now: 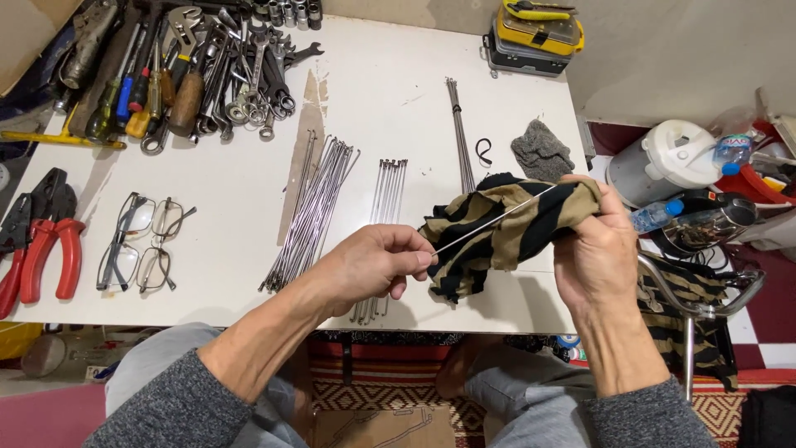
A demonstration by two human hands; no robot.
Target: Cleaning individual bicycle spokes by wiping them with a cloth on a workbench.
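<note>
Spreading across most of the view, the white desk (pixel 390 91) is our landmark. At its far left corner lies a heap of wrenches and screwdrivers (pixel 191 75); at its far right corner sits a yellow and black case (pixel 535 33), lid down, so we cannot tell what it holds. Off its right edge stand a white jug (pixel 663 158) and a clear water bottle (pixel 730 149), its fill too hard to judge. Over the desk's near edge, our right hand (pixel 601 257) bunches a black-and-tan striped cloth (pixel 506 232), fingers clamped on it and on the thin steel spoke (pixel 489 222) running through it. Our left hand (pixel 373 265) pinches the spoke's near end, fingers together. Loose spokes (pixel 311 211) lie at the desk's middle, two pairs of glasses (pixel 141 245) and red pliers (pixel 50 249) towards its left edge.

We judge the spoke could bend if the cloth grips too hard, or slip free and scatter the bundle beneath.
</note>
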